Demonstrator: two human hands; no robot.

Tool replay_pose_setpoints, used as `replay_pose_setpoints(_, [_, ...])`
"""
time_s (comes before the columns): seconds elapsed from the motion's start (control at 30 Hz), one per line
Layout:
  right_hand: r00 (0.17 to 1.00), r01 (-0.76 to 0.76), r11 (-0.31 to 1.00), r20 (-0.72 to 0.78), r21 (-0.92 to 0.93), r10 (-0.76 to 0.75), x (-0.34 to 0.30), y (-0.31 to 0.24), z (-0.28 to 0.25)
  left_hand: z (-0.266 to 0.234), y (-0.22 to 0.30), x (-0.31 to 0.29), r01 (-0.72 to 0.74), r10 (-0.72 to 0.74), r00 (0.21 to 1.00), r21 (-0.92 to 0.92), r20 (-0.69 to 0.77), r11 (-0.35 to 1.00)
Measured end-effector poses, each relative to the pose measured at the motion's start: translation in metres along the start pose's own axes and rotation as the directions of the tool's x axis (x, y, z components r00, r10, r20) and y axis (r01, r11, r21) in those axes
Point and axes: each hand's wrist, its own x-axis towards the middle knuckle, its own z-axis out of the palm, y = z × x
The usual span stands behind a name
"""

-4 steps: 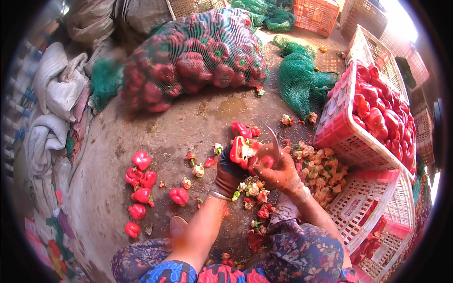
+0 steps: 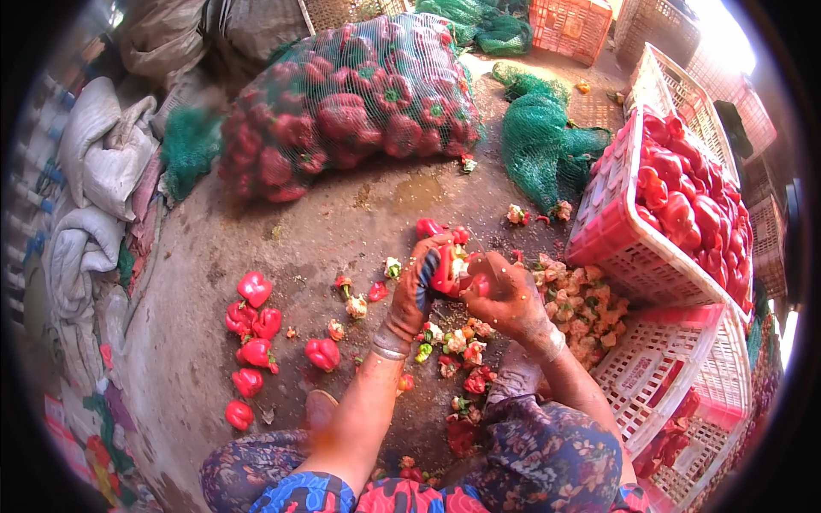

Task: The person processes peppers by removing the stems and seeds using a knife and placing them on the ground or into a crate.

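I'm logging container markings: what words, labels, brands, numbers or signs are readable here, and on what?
Lower pink-and-white crate: reddish marks on its side panel look like print, too small and blurred to read.
Mesh sack: no lettering visible.
Elsewhere: no legible text.

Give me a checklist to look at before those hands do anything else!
1. Left hand holding the opened red pepper: ok.
2. Right hand close to that pepper: ok.
3. Right hand free of anything sharp: cannot tell; no blade shows clearly, but the fingers could hide one.
4. Floor free of scraps: not ok; pale pepper cores lie heaped on the right.
5. Mesh bag apart from both hands: ok.
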Motion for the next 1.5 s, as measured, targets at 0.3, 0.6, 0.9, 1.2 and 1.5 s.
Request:
replay_pose_setpoints(0.3, [0.944, 0.307, 0.950, -0.143, 0.062, -0.296, -0.015, -0.017, -0.013, 0.011, -0.027, 0.017, 0.188, -0.444, 0.893, -0.842, -0.067, 0.506])
replay_pose_setpoints(0.6, [0.951, 0.309, 0.807, -0.182, 0.503, -0.250, -0.014, -0.052, -0.070, -0.007, 0.010, 0.002, -0.004, 0.015, 0.997, 0.131, -0.081, 0.991])
replay_pose_setpoints(0.9, [0.955, 0.290, 0.680, 0.244, -0.673, -0.166, 0.011, 0.006, -0.005, 0.006, -0.009, -0.008, -0.143, 0.076, 0.986, 0.518, 0.149, 0.843])
replay_pose_setpoints(1.2, [0.974, 0.221, 0.851, 0.061, -0.476, -0.219, 0.002, 0.052, 0.015, -0.004, -0.037, -0.019, 0.041, -0.103, 0.991, 0.560, 0.080, 0.828])
replay_pose_setpoints(1.5, [0.965, 0.086, 0.958, -0.218, -0.274, -0.149, -0.004, 0.064, 0.024, 0.006, -0.037, -0.032, 0.096, -0.174, 0.945, 0.272, 0.278, 0.957])
